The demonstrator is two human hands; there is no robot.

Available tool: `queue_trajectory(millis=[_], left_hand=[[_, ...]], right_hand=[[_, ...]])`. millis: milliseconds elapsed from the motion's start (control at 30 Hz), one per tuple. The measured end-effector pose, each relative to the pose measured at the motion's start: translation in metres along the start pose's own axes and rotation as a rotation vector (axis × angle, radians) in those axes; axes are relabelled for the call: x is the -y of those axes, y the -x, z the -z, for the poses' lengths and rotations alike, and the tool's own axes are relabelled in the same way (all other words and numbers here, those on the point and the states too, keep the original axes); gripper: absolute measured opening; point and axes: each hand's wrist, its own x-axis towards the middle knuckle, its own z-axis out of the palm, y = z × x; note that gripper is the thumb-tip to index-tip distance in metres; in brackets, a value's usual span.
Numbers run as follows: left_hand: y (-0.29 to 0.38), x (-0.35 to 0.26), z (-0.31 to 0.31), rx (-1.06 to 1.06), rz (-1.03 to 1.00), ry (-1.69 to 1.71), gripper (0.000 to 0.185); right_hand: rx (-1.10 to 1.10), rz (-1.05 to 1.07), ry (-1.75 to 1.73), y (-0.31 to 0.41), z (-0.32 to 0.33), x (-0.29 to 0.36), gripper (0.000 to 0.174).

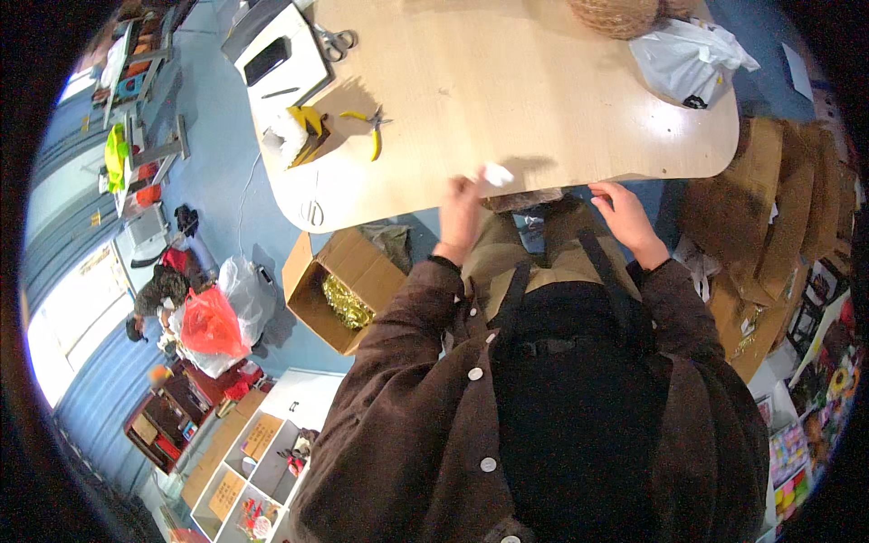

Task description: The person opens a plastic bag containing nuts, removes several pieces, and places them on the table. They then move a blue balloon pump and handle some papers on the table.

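My left hand [461,214] is at the front edge of the pale wood table [475,108]. Between its fingertips is a small white scrap [499,175], perhaps paper, which casts a shadow on the tabletop. My right hand [621,217] hovers by the same edge with its fingers apart and holds nothing. Between the hands, a brownish bundle [523,200] shows above my lap, partly hidden by the table edge; what it is I cannot tell. Yellow-handled pliers [373,125] lie with handles spread, left of my left hand.
On the table are a yellow box [309,139] with white material, scissors [336,44], a phone [267,61] on a notebook, light-handled scissors [312,214] and a white plastic bag [689,61]. A carton [339,292] with gold tinsel stands at floor left; cardboard [740,203] leans right.
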Motion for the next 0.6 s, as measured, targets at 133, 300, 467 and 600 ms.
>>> queue_trajectory(millis=[133,300,467,600], left_hand=[[-0.049,0.059,0.048,-0.497,0.333,0.448,0.032],[-0.081,0.124,0.054,-0.736,0.116,0.093,0.040],[-0.109,0.169,0.076,-0.745,0.068,0.014,0.041],[-0.129,0.181,0.105,-0.743,0.127,0.065,0.037]], right_hand=[[0.006,0.010,0.002,0.005,0.002,-0.002,0.028],[-0.093,-0.026,-0.009,0.012,-0.009,0.007,0.026],[-0.173,-0.010,-0.048,0.024,-0.046,0.035,0.023],[-0.143,-0.078,-0.072,0.030,-0.076,0.057,0.023]])
